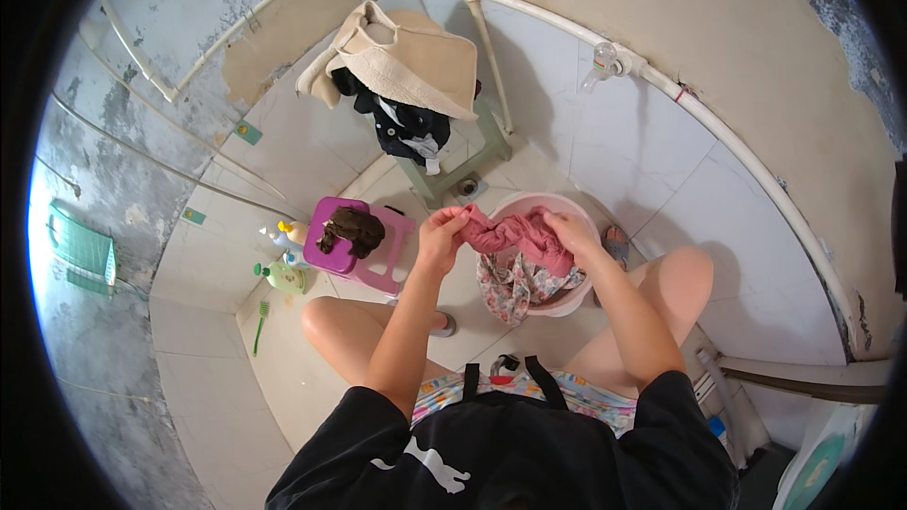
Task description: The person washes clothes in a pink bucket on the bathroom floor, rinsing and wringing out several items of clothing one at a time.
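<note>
A bunched pink cloth garment [521,235] stretches between my two hands. My left hand [443,235] pinches one end of it, and my right hand [572,237] grips the other end. The garment hangs over a pale pink plastic basin [555,200] on the floor between my legs. A floral-patterned cloth [516,290] lies in the basin, with part of it draped over the near rim. Whether the basin holds water is hidden by the cloths.
Left of the basin, a dark brown wet-looking cloth [352,232] lies on a purple and pink plastic stool [329,244]. Several bottles [283,276] and a green brush [261,326] stand or lie beyond it. Clothes, including a cream fleece-lined garment [418,64], cover a green stool [489,131] near a floor drain [468,187].
</note>
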